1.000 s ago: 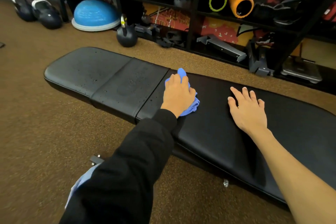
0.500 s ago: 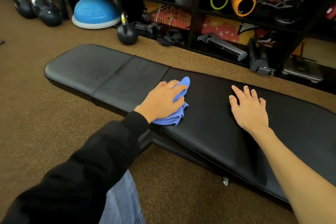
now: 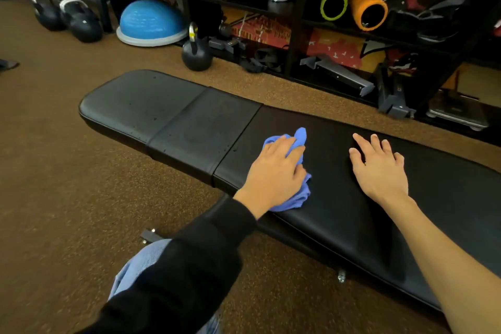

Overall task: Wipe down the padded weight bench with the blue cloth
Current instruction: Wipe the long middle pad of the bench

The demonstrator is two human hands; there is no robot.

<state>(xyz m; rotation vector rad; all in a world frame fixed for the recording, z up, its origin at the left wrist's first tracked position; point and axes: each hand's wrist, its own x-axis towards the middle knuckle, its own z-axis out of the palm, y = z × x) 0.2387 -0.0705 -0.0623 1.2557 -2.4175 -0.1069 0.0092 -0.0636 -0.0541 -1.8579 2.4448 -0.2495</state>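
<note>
Head view: left hand (image 3: pixel 273 175) fingers (image 3: pixel 294 156) curl around blue cloth (image 3: pixel 299 136) on bench (image 3: pixel 187 122); right hand (image 3: pixel 379 171) lies splayed flat.

No writing, label or number here can be read.

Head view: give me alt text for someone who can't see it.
A left hand in a black sleeve holds a bunched blue cloth against a black padded weight bench. The bare right hand rests flat on the bench beside it.
</note>
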